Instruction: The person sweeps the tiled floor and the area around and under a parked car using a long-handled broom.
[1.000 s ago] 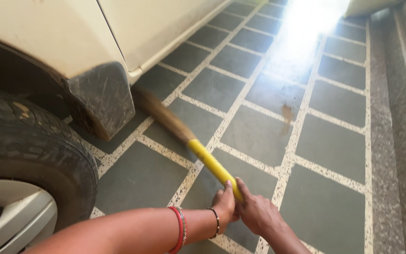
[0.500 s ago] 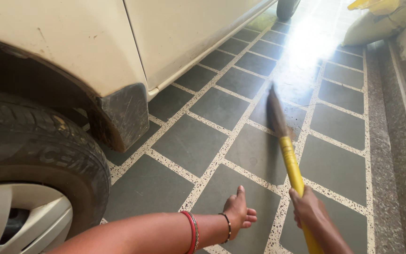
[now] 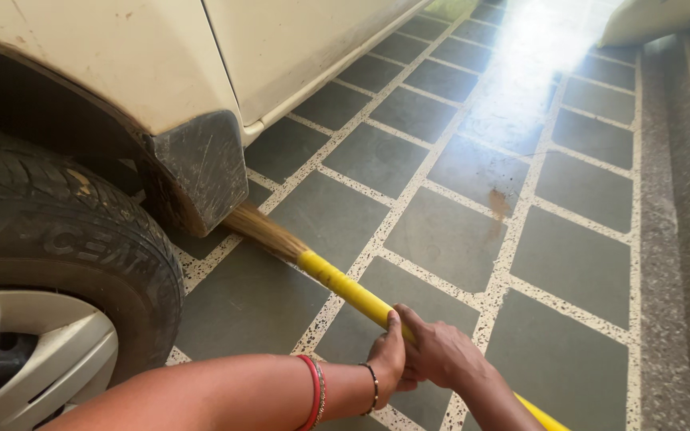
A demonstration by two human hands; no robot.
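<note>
A broom with a yellow handle (image 3: pixel 341 286) and brown bristles (image 3: pixel 261 230) lies low over the tiled floor, its bristles reaching under the black mud flap (image 3: pixel 201 172) of a white car. My right hand (image 3: pixel 441 355) grips the handle near its middle. My left hand (image 3: pixel 386 359), wearing red bangles and a dark bead bracelet, rests against the handle right beside it, thumb on the yellow shaft. Whether the left fingers wrap the handle is hidden.
A car tyre (image 3: pixel 65 239) with a silver wheel fills the left. The white car body (image 3: pixel 281 48) runs along the top. Grey tiles with speckled joints (image 3: pixel 449 231) cover the floor. A speckled stone kerb (image 3: pixel 672 239) borders the right; a pale sack (image 3: pixel 648 20) lies top right.
The broom swung from pointing up the middle of the floor to the left, under the mud flap. My left hand came off the floor and joined my right on the handle.
</note>
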